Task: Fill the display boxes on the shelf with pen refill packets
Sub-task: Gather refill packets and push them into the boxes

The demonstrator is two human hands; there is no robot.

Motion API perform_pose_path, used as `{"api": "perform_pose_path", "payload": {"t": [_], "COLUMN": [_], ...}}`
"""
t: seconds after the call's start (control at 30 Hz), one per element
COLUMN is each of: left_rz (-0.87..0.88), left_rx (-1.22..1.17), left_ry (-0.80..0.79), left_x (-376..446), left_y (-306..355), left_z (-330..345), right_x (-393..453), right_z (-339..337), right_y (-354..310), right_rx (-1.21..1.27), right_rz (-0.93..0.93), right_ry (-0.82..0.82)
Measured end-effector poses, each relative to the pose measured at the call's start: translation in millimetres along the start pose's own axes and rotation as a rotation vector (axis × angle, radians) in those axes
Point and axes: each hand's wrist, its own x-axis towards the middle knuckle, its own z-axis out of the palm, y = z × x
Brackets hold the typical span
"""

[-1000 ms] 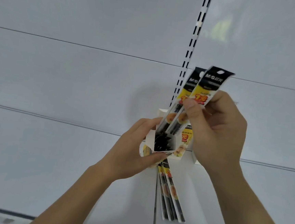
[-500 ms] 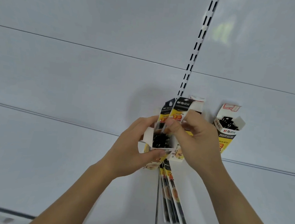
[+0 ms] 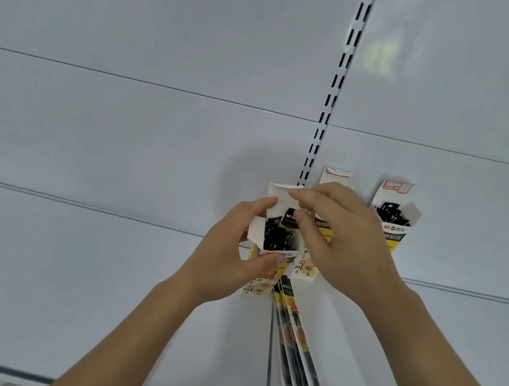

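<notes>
Three display boxes holding refill packets, both hands on one

To the left of the left hand the white shelf lies bare and gives wide room to pass, as does the back panel above. The mouth of the held display box is crowded with black packet tops and hemmed by its raised white flap and the right hand. Rightward stand a second box and a third box; loose refill packets lie between the forearms.
</notes>
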Motion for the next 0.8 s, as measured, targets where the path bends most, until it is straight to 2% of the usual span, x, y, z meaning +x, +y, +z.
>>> {"api": "perform_pose_path", "payload": {"t": [0.07,0.17,0.37,0.53,0.67,0.8], "left_rz": [-0.003,-0.001,-0.004,0.001,-0.003,0.041], "left_rx": [0.003,0.004,0.015,0.001,-0.004,0.03], "left_ry": [0.001,-0.007,-0.002,-0.008,-0.002,0.001], "left_x": [0.0,0.6,2.4,2.5,3.0,5.2], "left_y": [-0.1,1.5,2.1,2.4,2.1,3.1], "left_z": [0.5,1.3,-0.1,1.7,-0.2,-0.4], "right_x": [-0.5,-4.7,3.2,3.8,0.5,-5.7], "right_z": [-0.3,7.4,-0.6,5.6,2.5,4.4], "right_y": [0.5,2.9,1.8,-0.8,5.8,4.9], "right_rx": [-0.066,-0.111,-0.128,-0.154,-0.118,-0.092], "right_rz": [-0.068,-0.13,-0.097,-0.105,-0.071,0.006], "right_ry": [-0.02,-0.149,-0.098,-0.18,-0.122,-0.261]}}
